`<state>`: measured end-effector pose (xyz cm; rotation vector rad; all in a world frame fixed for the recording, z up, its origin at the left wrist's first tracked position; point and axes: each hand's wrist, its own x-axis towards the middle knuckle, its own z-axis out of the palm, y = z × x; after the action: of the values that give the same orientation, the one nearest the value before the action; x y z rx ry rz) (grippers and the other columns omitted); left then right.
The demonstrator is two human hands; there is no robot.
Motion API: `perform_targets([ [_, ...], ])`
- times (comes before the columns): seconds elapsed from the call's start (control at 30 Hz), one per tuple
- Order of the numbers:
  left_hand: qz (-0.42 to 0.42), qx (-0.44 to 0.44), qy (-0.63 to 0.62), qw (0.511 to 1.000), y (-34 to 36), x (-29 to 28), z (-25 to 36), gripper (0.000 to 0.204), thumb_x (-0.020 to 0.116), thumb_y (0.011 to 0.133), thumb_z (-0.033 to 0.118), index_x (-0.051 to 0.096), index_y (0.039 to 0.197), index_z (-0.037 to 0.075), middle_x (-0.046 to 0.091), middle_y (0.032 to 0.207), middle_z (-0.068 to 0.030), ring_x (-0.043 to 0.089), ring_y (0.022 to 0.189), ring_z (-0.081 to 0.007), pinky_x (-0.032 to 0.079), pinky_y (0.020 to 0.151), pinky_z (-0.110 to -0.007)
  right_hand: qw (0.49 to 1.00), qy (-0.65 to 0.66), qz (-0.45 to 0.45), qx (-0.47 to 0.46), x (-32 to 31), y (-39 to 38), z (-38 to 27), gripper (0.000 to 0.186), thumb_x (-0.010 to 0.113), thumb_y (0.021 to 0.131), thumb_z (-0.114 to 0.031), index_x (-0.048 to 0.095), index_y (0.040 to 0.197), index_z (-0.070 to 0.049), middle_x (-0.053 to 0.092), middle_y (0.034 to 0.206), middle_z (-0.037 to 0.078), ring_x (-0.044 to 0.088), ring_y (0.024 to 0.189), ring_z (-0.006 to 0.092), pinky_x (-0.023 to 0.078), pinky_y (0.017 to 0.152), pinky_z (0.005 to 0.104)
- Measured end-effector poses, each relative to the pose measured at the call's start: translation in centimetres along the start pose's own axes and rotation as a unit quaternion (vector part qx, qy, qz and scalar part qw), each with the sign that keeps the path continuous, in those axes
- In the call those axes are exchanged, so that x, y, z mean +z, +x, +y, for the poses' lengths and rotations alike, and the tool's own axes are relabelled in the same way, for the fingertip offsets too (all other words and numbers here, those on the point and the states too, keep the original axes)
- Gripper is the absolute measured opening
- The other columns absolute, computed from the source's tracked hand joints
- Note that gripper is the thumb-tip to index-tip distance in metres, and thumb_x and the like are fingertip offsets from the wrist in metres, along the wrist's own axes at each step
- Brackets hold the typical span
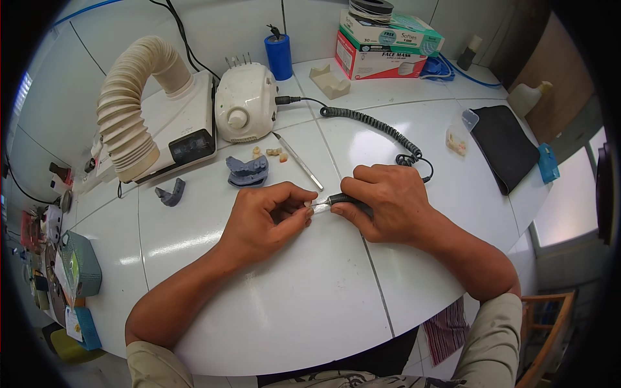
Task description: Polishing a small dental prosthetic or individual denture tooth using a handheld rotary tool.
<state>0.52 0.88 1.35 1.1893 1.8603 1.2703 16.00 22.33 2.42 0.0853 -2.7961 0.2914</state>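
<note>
Two hands are seen at work in the middle of the white surface (pixel 272 323). The left hand (pixel 268 220) is curled, its fingertips pinched on a tiny pale piece (pixel 309 205), too small to be identified for certain. The right hand (pixel 388 200) is wrapped around a dark handpiece (pixel 341 200), whose tip is held against that piece just between both hands. A coiled cord (pixel 375 123) is trailed from the handpiece to the white control box (pixel 244 103) at the far side.

A slip is judged the main risk: the piece is small and only pinched, so the tip could skid onto the fingertips, or the piece could be flicked away across the smooth surface. The cord, if tugged, could also drag the tool off line.

Just beyond the hands, a grey jaw model (pixel 247 171) and a thin metal tool (pixel 297 160) are laid out, with a few loose tooth-like bits (pixel 277 153) near them. Far off, two stacked boxes (pixel 381 45) are seen closed, contents hidden. At the right, a clear bag (pixel 458 139) is seen with pale pieces inside.
</note>
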Motion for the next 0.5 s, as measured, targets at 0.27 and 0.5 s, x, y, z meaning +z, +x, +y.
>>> perform_targets([
  [0.27,0.001,-0.004,-0.002,1.0,-0.02,0.03,-0.04,0.022,0.068,0.102,-0.002,0.073,0.122,-0.01,0.079,0.097,-0.0101,0.075,0.09,-0.0108,0.061,0.084,-0.025,1.0,-0.002,0.0,0.0,-0.07,-0.02,0.08,0.03,0.076,0.098,-0.041,0.073,0.089,-0.013,0.061,0.072,0.002,0.066,0.062,0.0239,0.047,0.053,0.0399],
  [0.5,-0.001,0.005,0.013,1.0,-0.05,-0.02,-0.18,0.022,0.068,0.102,-0.002,0.073,0.122,-0.01,0.079,0.098,-0.0101,0.075,0.09,-0.0109,0.061,0.084,-0.025,0.999,0.006,0.039,-0.019,0.41,-0.05,0.26,0.03,0.08,0.096,-0.037,0.07,0.084,-0.011,0.055,0.07,0.003,0.059,0.056,0.0225,0.041,0.05,0.0396],
])
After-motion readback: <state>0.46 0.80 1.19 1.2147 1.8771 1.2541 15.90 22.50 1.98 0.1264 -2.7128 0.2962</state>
